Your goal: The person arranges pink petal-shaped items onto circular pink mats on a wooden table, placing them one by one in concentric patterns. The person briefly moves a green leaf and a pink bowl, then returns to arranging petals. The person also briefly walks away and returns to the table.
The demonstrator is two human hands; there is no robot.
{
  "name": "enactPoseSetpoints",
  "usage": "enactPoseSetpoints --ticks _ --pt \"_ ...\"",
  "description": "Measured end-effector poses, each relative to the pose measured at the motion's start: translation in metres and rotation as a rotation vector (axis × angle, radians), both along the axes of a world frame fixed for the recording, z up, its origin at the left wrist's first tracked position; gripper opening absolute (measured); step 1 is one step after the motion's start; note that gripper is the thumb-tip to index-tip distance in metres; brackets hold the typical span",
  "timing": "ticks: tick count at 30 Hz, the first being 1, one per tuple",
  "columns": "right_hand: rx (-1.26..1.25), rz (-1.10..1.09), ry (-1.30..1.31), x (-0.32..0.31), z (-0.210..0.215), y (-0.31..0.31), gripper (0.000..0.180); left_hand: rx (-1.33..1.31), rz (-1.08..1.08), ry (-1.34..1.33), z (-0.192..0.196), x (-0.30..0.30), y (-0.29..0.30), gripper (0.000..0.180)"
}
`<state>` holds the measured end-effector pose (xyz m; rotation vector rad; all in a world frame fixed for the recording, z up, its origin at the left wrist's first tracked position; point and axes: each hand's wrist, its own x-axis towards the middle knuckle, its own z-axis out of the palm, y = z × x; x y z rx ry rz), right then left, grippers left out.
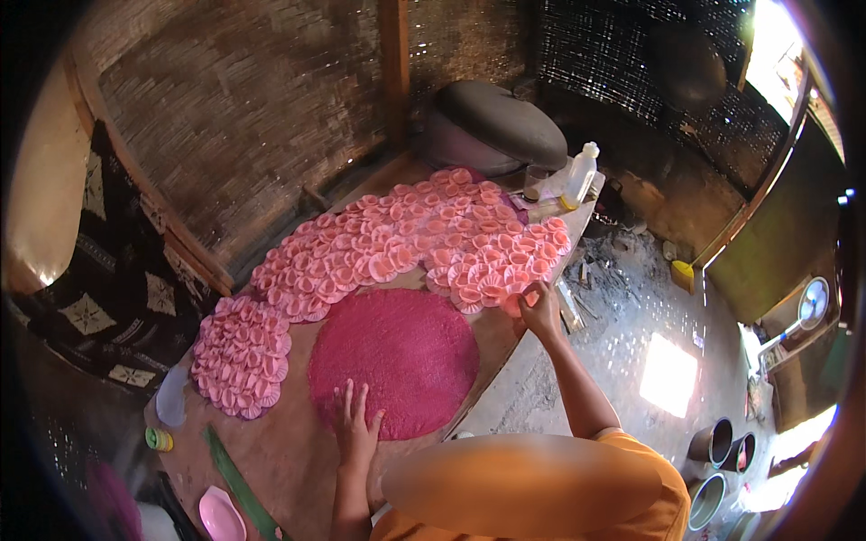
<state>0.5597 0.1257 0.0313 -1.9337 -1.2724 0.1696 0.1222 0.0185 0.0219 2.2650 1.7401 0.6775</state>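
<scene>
A large round magenta slab (394, 352) with a grainy surface lies flat on the wooden table (307, 451). My left hand (357, 426) rests on its near left edge, fingers spread, holding nothing. Beyond the slab, a wide band of pink fluted cups (361, 243) is packed closely together, and many have a rounder, more orange-pink piece inside. A denser heap of pink cups (242, 356) sits to the left. My right hand (539, 311) is at the right end of the band, by the table edge, its fingers pinched on a pink cup (512, 305). The fingertips partly hide that cup.
A dark lidded pot (496, 126), a drinking glass (535, 182) and a clear plastic bottle (580, 176) stand at the far end. Nearer left are a green leaf strip (236, 478), a pink dish (221, 514) and a yellow-green tin (159, 439). Buckets (711, 442) stand on the floor right.
</scene>
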Motion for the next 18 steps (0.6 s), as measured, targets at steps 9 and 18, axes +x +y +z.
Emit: enactPoseSetpoints --ticks 9,18 --pt "0.115 0.386 0.105 -0.106 0.028 0.05 0.038 0.131 0.071 -0.045 -0.027 -0.024 -0.008 0.041" --pt "0.037 0.516 0.549 -0.234 -0.019 0.142 0.052 0.113 0.064 -0.018 -0.019 -0.024 -0.008 0.036"
